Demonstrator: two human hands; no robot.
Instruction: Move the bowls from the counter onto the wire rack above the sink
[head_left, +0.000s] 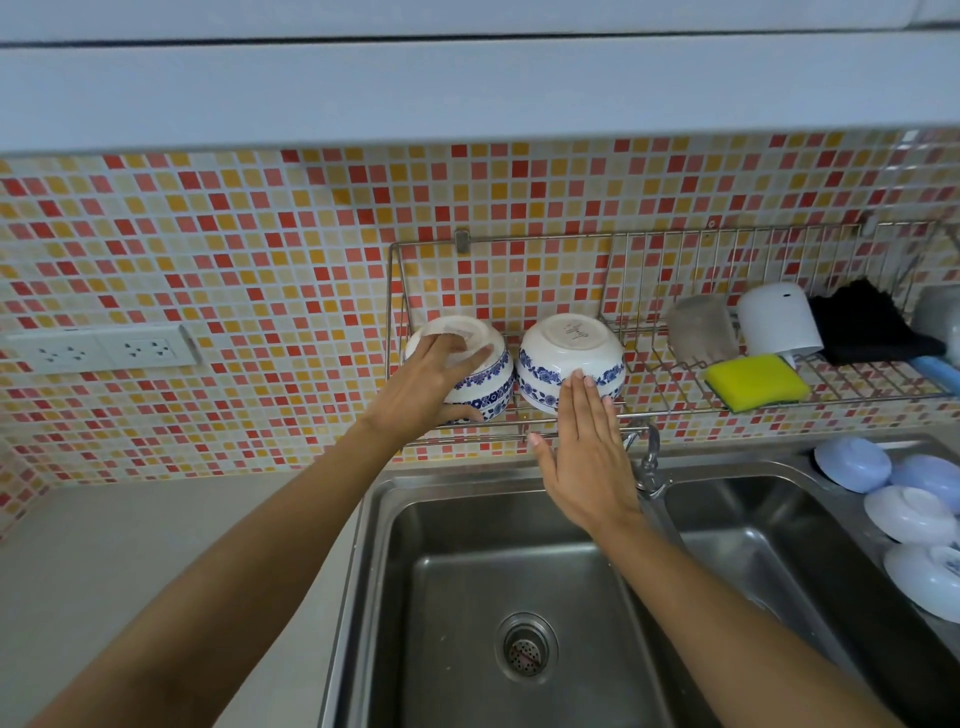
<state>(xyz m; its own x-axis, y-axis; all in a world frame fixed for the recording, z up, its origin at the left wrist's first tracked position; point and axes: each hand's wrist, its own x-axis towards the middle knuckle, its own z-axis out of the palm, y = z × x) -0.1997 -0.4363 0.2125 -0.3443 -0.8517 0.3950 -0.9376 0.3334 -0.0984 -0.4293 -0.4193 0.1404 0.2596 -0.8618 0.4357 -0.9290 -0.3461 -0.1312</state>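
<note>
Two white bowls with blue flower bands sit upside down at the left end of the wire rack (649, 413) on the tiled wall. My left hand (426, 387) grips the left bowl (480, 371), fingers over its base and thumb under its rim. The right bowl (569, 353) rests beside it, close to touching. My right hand (584, 457) is flat with fingers straight, and its fingertips touch the right bowl's lower rim.
Further right on the rack lie a clear cup (701, 327), a white cup (779, 317), a yellow sponge (756, 382) and a black cloth (867, 325). A double steel sink (415, 597) with a tap (649, 457) lies below. Several pale upturned bowls (906, 514) sit at right. Grey counter (130, 561) at left.
</note>
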